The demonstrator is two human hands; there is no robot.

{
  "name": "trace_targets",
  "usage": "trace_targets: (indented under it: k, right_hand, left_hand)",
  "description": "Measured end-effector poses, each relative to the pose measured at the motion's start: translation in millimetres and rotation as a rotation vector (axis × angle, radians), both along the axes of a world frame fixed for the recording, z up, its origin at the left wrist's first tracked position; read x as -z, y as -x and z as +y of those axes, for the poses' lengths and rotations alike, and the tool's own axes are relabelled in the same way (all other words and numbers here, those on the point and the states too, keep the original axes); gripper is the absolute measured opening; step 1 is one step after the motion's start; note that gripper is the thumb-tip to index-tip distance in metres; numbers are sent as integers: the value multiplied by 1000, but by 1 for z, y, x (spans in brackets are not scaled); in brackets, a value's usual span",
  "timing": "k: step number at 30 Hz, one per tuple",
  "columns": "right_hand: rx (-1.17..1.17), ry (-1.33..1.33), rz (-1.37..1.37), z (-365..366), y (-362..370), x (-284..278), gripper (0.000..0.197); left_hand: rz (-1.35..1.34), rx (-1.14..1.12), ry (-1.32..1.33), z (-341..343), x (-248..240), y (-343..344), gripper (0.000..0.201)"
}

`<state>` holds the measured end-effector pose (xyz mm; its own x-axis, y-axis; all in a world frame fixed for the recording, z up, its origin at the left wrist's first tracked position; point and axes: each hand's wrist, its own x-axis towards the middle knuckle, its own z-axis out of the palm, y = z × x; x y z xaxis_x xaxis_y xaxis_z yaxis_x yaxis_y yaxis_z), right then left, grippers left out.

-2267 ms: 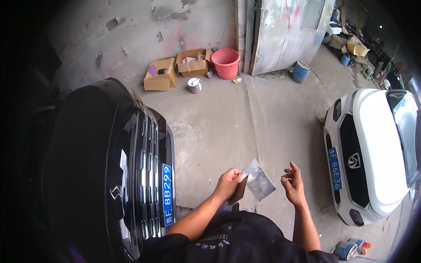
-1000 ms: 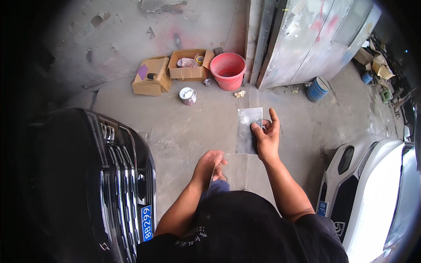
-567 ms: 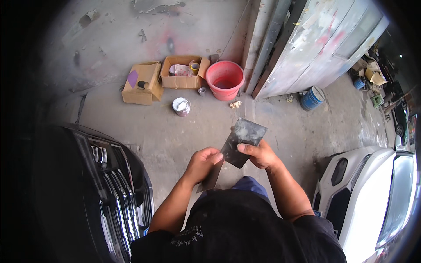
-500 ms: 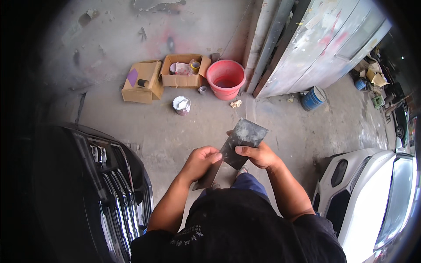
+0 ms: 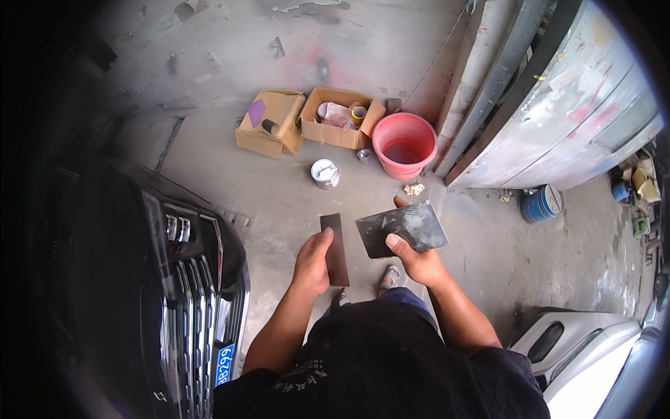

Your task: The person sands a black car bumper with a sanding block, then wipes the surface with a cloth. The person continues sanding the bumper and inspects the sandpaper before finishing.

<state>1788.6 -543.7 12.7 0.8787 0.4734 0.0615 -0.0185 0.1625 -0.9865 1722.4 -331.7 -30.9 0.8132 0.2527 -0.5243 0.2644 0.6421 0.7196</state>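
Note:
My left hand (image 5: 312, 262) grips a narrow, dark brown rectangular strip (image 5: 338, 255) by its left edge, with the thumb lying on its face. In my right hand (image 5: 417, 261) is a flat, dark rectangular plate (image 5: 412, 225) with whitish smears across its face. The right thumb presses on the plate from above, while the other fingers are mostly hidden beneath it. A gap separates the strip from the plate, both held at waist height above the floor. What each piece is made of cannot be told.
By the wall stand two cardboard boxes (image 5: 333, 136), a pink-red bucket (image 5: 405, 171) and a white-topped can (image 5: 325, 174). A crumpled pale lump (image 5: 414, 189) lies near the bucket. A black car's grille (image 5: 199, 300) is close at left, a white car (image 5: 586, 349) at lower right, a blue drum (image 5: 541, 204) beyond.
My hands have moved apart, separating the strip from the plate. The strip has turned upright, and the plate has swung to lie more crosswise. The view has shifted left.

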Motion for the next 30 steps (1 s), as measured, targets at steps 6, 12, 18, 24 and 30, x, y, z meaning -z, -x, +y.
trace_targets:
  k: [6,12,18,24,30]
  right_hand:
    - [-91,152,-425,-8,-27,7,69]
    - [-228,65,-695,-2,-34,19,77]
    - [-140,75,-942,13,-46,-12,84]
    - [-147,113,-956,22,-52,-15,92]
    - [-191,287,-1162,34,-50,-3,94]
  left_hand:
    - [-257,-221,18,-39,-34,-14,33]
    - [-431,-326,-185,-40,-43,-18,35]
    - [-447,-349,-338,-40,-51,-23,35]
    - [-458,-321,-333,-24,-52,-26,34]
    - [-507,-349,-320,0,-60,-29,35]
